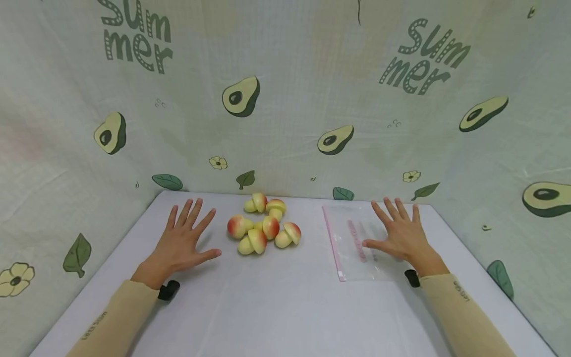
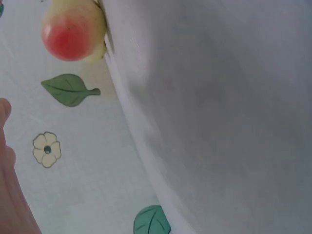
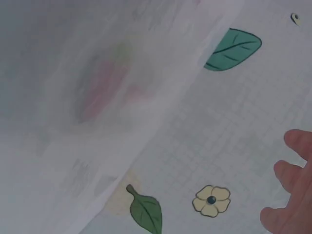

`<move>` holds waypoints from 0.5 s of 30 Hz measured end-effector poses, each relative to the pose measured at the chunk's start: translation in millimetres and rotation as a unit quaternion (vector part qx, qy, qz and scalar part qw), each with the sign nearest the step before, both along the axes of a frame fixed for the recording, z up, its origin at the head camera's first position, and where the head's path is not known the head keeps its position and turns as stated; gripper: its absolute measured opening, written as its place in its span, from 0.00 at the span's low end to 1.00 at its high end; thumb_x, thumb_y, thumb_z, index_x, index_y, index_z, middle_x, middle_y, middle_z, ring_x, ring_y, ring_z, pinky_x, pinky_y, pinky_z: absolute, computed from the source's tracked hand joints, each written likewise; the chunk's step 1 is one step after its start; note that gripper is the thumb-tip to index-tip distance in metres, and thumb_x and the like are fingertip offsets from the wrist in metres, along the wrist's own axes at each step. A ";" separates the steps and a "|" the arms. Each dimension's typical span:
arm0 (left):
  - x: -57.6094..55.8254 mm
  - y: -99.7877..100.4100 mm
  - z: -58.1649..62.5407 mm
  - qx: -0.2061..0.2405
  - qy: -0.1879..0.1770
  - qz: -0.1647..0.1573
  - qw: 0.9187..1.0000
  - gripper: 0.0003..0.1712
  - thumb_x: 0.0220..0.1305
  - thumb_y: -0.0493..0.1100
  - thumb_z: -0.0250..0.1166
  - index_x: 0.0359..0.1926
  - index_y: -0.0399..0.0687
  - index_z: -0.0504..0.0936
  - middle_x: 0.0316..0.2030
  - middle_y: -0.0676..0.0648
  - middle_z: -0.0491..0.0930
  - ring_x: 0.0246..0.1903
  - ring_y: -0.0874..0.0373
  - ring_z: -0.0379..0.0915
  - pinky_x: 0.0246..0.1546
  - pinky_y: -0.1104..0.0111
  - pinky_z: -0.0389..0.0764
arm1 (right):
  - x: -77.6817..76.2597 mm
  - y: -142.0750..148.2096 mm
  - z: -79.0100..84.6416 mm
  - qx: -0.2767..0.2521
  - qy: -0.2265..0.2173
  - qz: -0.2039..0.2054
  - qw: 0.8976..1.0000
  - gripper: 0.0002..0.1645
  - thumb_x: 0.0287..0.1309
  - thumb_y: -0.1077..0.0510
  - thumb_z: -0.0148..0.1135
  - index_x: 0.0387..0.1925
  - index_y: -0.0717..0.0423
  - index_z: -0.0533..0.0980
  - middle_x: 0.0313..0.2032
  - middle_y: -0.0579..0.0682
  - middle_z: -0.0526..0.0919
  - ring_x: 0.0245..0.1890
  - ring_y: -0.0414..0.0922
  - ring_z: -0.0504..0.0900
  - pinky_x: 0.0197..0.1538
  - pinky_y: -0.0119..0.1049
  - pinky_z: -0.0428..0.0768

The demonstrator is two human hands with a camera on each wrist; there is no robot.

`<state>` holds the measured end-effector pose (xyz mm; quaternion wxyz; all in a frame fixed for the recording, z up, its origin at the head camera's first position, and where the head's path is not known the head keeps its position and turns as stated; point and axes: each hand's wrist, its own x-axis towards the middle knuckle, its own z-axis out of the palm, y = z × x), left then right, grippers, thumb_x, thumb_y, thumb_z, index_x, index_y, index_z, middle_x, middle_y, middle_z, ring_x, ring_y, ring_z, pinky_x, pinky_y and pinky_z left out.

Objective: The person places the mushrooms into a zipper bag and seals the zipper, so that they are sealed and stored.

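Several toy mushrooms (image 1: 253,242), yellow with red-blushed caps, lie in a loose cluster left of the table's middle. My left hand (image 1: 178,243) is just left of them, fingers straight and spread, holding nothing. One mushroom (image 2: 73,34) shows at the top of the left wrist view. On the right lies a clear zip bag (image 1: 361,270), flat, with a pink zip strip along its left edge and pink printing. Over its right part my right hand (image 1: 403,238) is spread wide with nothing in its grasp. Its fingertips (image 3: 287,175) appear at the right wrist view's edge.
The white table (image 1: 267,307) ends at the back and sides against a hanging cloth (image 1: 285,99) printed with avocados, leaves and lettering. A dark wrist device (image 1: 168,290) sits at the left cuff, another (image 1: 412,278) at the right cuff.
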<state>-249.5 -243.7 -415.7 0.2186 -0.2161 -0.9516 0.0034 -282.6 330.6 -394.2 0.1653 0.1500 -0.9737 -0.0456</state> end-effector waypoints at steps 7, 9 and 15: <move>1.4 19.6 -2.0 0.030 -0.022 -0.023 0.999 0.58 0.51 0.79 0.54 0.75 0.53 0.51 0.74 0.38 0.37 0.72 0.40 0.30 0.67 0.44 0.32 | 0.1 -7.7 -2.3 -0.019 -0.008 0.025 0.999 0.67 0.40 0.13 0.48 0.75 0.42 0.44 0.72 0.63 0.49 0.71 0.63 0.42 0.67 0.64 0.35; 2.5 25.8 -2.1 0.040 -0.029 -0.031 0.998 0.58 0.51 0.78 0.55 0.75 0.53 0.50 0.74 0.38 0.36 0.72 0.39 0.31 0.67 0.44 0.34 | -0.1 -10.5 -2.5 -0.022 -0.010 0.030 0.999 0.67 0.41 0.14 0.48 0.75 0.43 0.44 0.72 0.63 0.50 0.71 0.63 0.43 0.67 0.63 0.36; 2.0 38.8 0.4 0.065 -0.038 -0.055 0.996 0.57 0.53 0.77 0.56 0.75 0.55 0.48 0.74 0.39 0.37 0.72 0.41 0.32 0.67 0.44 0.38 | -0.5 -22.2 -1.5 -0.028 -0.011 0.042 0.999 0.66 0.41 0.15 0.50 0.75 0.44 0.46 0.72 0.62 0.50 0.71 0.62 0.44 0.68 0.61 0.39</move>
